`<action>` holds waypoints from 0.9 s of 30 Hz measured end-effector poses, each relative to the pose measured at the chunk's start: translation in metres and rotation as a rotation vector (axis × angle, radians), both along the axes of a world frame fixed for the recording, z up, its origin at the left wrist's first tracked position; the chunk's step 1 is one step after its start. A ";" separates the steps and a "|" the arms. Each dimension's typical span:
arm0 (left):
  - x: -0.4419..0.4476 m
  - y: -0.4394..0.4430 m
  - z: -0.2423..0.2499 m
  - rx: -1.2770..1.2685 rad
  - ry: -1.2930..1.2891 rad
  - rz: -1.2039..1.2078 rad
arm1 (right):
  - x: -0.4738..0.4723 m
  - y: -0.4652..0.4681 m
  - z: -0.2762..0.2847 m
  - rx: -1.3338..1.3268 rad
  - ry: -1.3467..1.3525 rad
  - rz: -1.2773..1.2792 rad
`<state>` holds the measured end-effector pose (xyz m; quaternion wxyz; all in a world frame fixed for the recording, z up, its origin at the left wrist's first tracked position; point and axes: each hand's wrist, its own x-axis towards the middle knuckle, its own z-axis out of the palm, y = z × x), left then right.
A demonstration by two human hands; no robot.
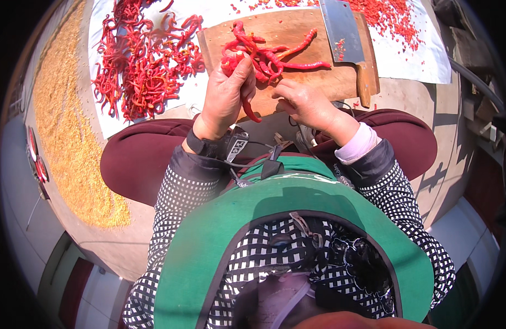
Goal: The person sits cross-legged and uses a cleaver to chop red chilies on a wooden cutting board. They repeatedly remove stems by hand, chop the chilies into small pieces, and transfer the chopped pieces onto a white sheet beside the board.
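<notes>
My left hand is closed around a bunch of long red chili peppers over the near left part of a wooden cutting board. One pepper tip hangs out below the fist. Just right of it, my right hand hovers at the board's near edge with fingers curled; no pepper shows in it, though the fingertips are partly hidden. More whole red chilies lie in a loose heap on the board. A cleaver rests flat on the board's right side, its wooden handle towards me and red bits on its blade.
A large pile of whole red chilies lies on a white cloth left of the board. Chopped red chili is scattered over the cloth at the upper right. Yellow grain is spread on the ground at far left. Cables hang near my lap.
</notes>
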<state>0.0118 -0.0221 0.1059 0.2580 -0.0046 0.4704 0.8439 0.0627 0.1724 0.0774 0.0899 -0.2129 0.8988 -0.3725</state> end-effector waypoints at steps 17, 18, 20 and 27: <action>0.016 0.011 -0.021 -0.698 0.634 -0.168 | -0.019 -0.002 0.031 -0.217 0.350 -0.213; 0.015 0.011 -0.019 -0.751 0.650 -0.183 | -0.018 -0.002 0.031 -0.206 0.322 -0.216; 0.015 0.011 -0.017 -0.826 0.707 -0.192 | -0.018 -0.001 0.030 -0.204 0.304 -0.205; 0.016 0.010 -0.015 -0.953 0.803 -0.291 | -0.015 0.001 0.021 -0.238 0.178 -0.184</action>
